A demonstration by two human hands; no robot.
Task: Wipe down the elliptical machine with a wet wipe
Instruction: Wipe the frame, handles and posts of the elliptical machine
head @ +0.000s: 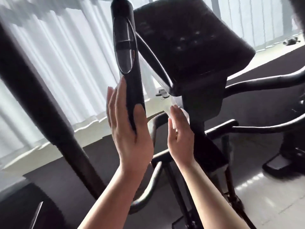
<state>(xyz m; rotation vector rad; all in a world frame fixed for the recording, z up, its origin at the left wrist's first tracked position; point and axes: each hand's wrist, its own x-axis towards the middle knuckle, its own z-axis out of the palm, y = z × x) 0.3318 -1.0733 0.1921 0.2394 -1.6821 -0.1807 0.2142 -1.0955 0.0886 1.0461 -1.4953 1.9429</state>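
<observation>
The black elliptical machine fills the view, with its console [189, 40] at the top middle. An upright padded handle [127, 66] with a shiny sensor plate rises at the centre left. My left hand [130, 131] is around its lower part: straight fingers lie behind the bar and the thumb lies along its front. My right hand [179, 139] is held flat with straight fingers beside the console post [200, 129]. A white wet wipe [183, 113] shows past its fingertips, between the palm and the post. The frame is motion-blurred.
A thick dark moving arm [33, 100] crosses the left side. Curved black handlebars [264, 81] reach to the right. White curtains [66, 55] hang behind a pale sill. A dark mat and a glossy light floor [264, 187] lie below.
</observation>
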